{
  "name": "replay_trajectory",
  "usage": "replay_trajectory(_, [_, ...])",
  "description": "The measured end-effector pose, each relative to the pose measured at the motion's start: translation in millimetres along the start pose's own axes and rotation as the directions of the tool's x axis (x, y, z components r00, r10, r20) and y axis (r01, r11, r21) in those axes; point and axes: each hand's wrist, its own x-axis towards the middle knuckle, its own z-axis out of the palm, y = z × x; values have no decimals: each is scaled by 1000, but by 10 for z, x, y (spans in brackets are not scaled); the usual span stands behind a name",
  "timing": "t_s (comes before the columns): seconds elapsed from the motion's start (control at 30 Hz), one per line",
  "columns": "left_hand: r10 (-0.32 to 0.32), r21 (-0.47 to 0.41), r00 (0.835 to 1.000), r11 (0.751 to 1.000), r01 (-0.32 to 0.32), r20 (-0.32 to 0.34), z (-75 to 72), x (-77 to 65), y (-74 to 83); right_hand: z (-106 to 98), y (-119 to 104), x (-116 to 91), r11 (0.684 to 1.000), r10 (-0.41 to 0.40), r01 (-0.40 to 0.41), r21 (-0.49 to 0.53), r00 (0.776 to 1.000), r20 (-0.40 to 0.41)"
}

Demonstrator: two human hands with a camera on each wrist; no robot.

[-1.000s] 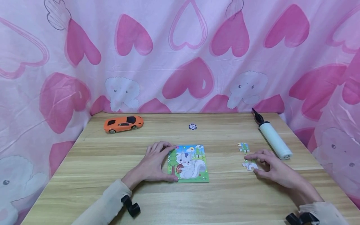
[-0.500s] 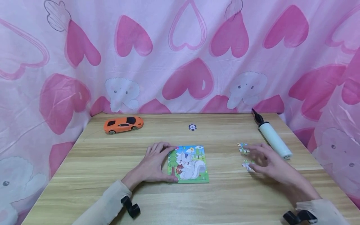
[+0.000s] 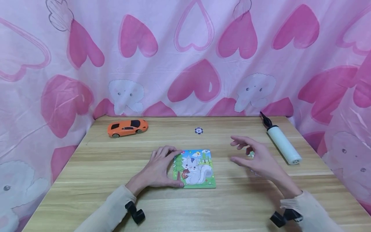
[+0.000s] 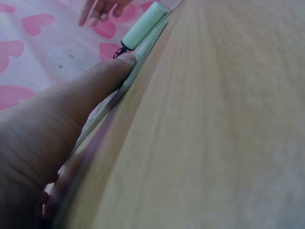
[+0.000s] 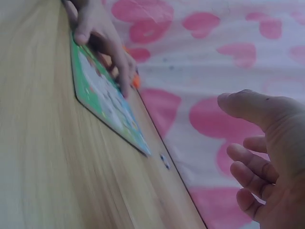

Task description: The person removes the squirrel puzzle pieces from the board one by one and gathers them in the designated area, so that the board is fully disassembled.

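A square squirrel puzzle board (image 3: 200, 174) lies flat in the middle of the table. My left hand (image 3: 157, 167) holds it by its left side, thumb on the near edge and index finger at the far left corner. The left wrist view shows that thumb (image 4: 107, 74) along the board's edge. To the right of the board my right hand (image 3: 258, 158) hovers over the table, its fingers loosely spread and nothing between them. Beneath and behind it, loose jigsaw pieces (image 3: 251, 154) show in part; the hand hides the rest of them.
At the back left of the table (image 3: 101, 174) stands an orange toy car (image 3: 127, 128). A poker chip (image 3: 198, 130) lies at the back centre. On the right is a pale green hand pump (image 3: 284, 145) with a black nozzle. A pink curtain (image 3: 162, 64) hangs behind.
My right hand has lifted off the loose jigsaw pieces and moved left, toward the puzzle board, its fingers spreading. The left hand and the board have stayed still.
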Motion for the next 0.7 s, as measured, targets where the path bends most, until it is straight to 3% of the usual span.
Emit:
replay_trajectory(0.4, [3, 5, 1000, 1000, -3, -4, 3, 0, 1, 453, -148, 90, 998, -38, 29, 61, 986, 161])
replay_trajectory(0.7, [6, 3, 1000, 1000, -6, -4, -5, -1, -2, 714, -122, 10, 997, 8, -27, 72, 966, 258])
